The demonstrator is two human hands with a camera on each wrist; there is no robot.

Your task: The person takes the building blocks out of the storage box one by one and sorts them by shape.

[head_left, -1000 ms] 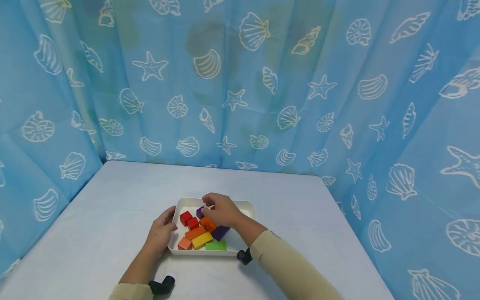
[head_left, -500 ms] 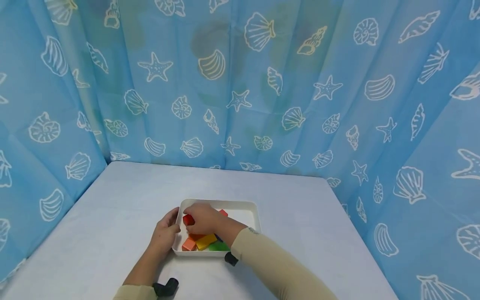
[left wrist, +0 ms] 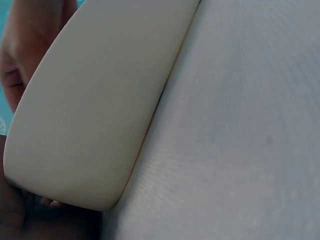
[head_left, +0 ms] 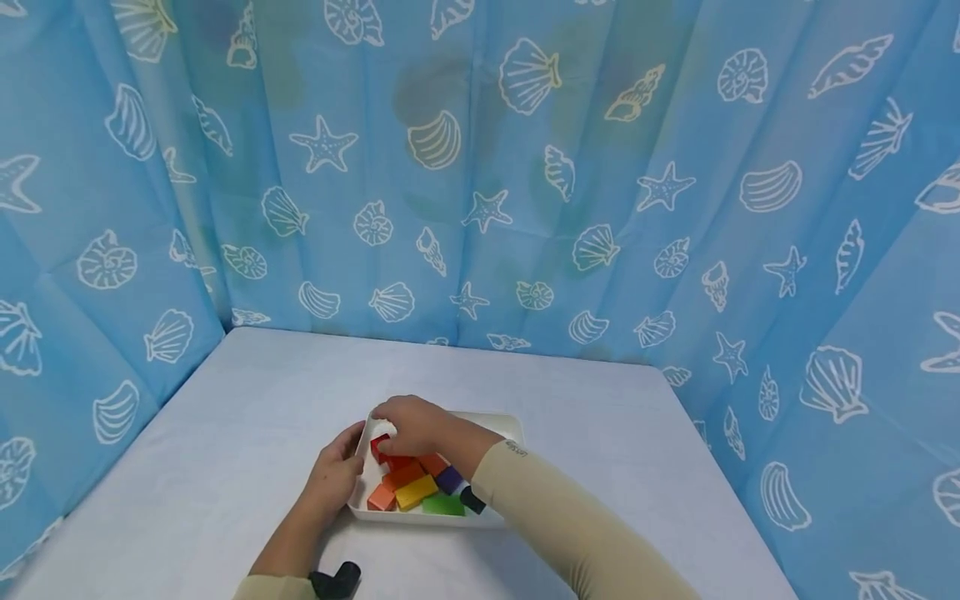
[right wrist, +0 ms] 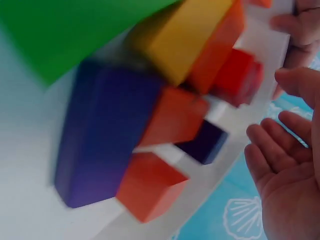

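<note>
A shallow white tray (head_left: 405, 517) holds several coloured blocks. My left hand (head_left: 334, 473) grips its left wall, with the thumb at the rim; the left wrist view shows mostly the tray's outer wall (left wrist: 95, 100). Over the tray's back left part is my right hand (head_left: 422, 429). In the right wrist view its fingers and thumb are spread apart with nothing between them. Closest to that hand are red blocks (right wrist: 234, 75) and a dark purple cube (right wrist: 204, 142). An orange block (right wrist: 175, 115), a long purple block (right wrist: 107, 135) and a red-orange block (right wrist: 150, 185) lie nearby.
Toward the tray's front lie a yellow block (head_left: 416, 493), a green block (head_left: 444, 505) and a salmon block (head_left: 381, 497). The tray stands on a white-covered table (head_left: 600, 467). A blue shell-print curtain (head_left: 480, 183) rises behind the table and along both sides.
My right hand has shifted left across the tray, from beside a purple block to the red blocks, then slightly back. My left hand keeps its hold on the tray. The head view has tilted slightly.
</note>
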